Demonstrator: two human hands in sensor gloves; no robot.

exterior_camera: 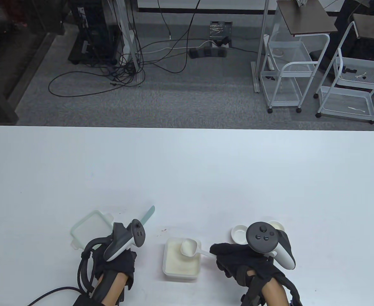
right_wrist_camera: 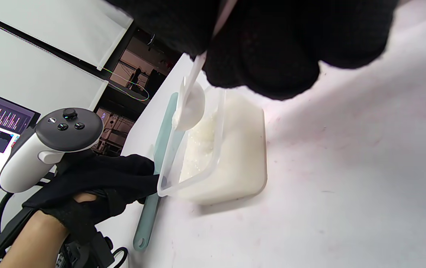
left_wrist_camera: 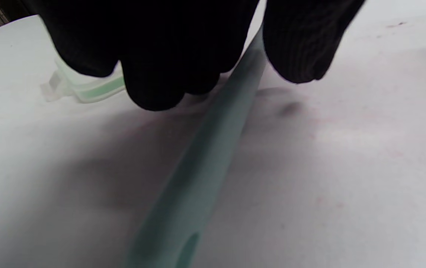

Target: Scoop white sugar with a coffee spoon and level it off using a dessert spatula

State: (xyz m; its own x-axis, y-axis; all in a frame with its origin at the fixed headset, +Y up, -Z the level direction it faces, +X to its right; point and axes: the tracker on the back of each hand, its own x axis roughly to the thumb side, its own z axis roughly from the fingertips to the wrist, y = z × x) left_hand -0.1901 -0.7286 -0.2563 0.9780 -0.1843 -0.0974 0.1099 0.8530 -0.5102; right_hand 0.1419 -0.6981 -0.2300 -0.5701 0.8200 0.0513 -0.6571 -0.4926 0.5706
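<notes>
My right hand [exterior_camera: 238, 258] pinches the spoon [exterior_camera: 191, 248] by its handle; bowl hangs over the sugar tub [exterior_camera: 182, 258], at its far end, handle running right toward my palm. My left hand [exterior_camera: 118, 258] grips the spatula [exterior_camera: 148, 215], its fingers curled around the stem; its long axis runs away from me, blade tip up and slightly right, just left of the tub. Spoon lies to the right of the spatula, so levelling likely means swinging the blade right, across the bowl. Count: one spoon, one spatula, one tub, one lid [exterior_camera: 89, 228] by my left hand, two small dishes [exterior_camera: 239, 234] behind my right. All on the desk [exterior_camera: 187, 172].
</notes>
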